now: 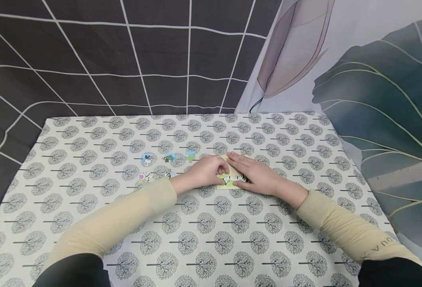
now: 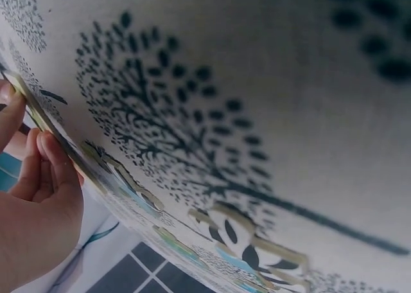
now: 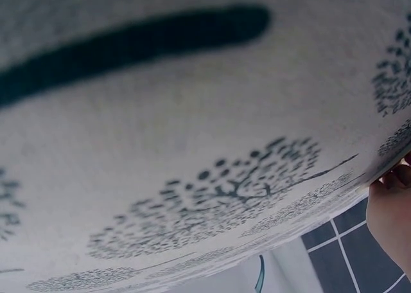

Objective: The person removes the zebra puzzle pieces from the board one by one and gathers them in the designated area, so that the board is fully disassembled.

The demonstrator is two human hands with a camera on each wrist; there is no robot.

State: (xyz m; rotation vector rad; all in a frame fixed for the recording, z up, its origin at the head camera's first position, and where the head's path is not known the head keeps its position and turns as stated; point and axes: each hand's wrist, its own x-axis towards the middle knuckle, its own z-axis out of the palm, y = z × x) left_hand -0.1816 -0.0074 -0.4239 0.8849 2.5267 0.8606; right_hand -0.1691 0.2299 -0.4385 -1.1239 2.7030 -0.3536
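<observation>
A small pale-yellow jigsaw board (image 1: 234, 166) lies on the table, with black-and-white striped and green puzzle pieces (image 1: 230, 180) fitted along its near side. My left hand (image 1: 208, 171) is over the board's left part, fingers curled and thumb low, pinching at a puzzle piece mostly hidden by the fingers. In the left wrist view, the fingertips of the left hand (image 2: 48, 177) meet the board's edge (image 2: 61, 139). From the right, my right hand (image 1: 257, 173) rests on the board's right side, its fingers extended along the far edge and the thumb near the striped pieces.
Left of the board lie several loose pieces: a blue one with a black-and-white figure (image 1: 147, 158), a blue-and-green one (image 1: 169, 158), a blue-topped green one (image 1: 190, 155) and a pink-and-striped one (image 1: 145, 176). The tree-print tablecloth (image 1: 203, 235) ends at a dark grid curtain (image 1: 160, 52).
</observation>
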